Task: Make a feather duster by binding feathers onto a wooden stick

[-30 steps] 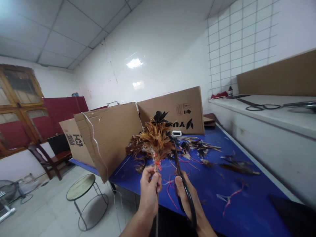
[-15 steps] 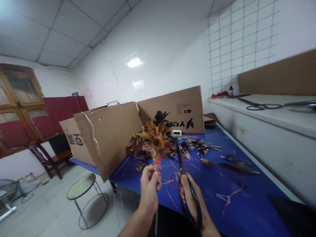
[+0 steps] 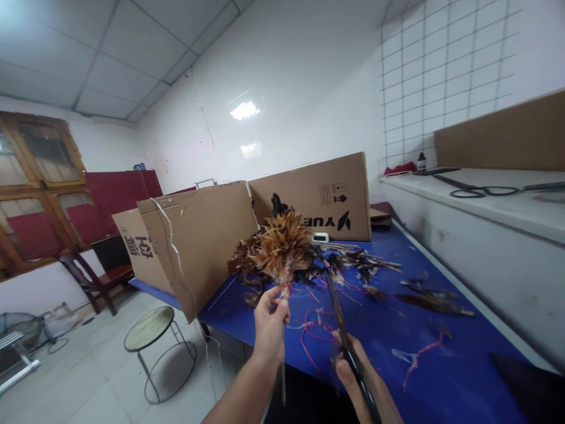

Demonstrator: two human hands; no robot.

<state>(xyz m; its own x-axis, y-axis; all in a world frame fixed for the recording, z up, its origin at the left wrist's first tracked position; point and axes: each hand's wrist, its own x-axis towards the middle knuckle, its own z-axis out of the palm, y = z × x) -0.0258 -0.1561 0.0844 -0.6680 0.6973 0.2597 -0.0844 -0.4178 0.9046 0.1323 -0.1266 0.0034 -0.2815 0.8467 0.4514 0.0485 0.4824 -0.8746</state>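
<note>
My left hand (image 3: 271, 324) pinches the thin stick of a feather duster (image 3: 285, 244) just under its feathers. The brown-orange plumes point up and away, with a black tuft at the top, and red string wraps their base. The lower end of the stick hangs below my hand over the table's near edge. My right hand (image 3: 357, 368) is closed round the black handles of large scissors (image 3: 336, 303), to the right of the duster. Their blades point away from me over the table, apart from the duster, and look closed.
Loose dark feathers (image 3: 430, 299), thin sticks (image 3: 384, 263) and pink string (image 3: 309, 338) lie on the blue table (image 3: 366, 335). Cardboard panels (image 3: 203, 235) stand along its left and back. More scissors (image 3: 483, 189) rest on the white ledge (image 3: 529, 212). A round stool (image 3: 150, 330) stands at left.
The scissors have turned edge-on and moved slightly right with my right hand. The duster's feathers have rotated and sit a little lower; my left hand keeps its pinch. The view has shifted slightly.
</note>
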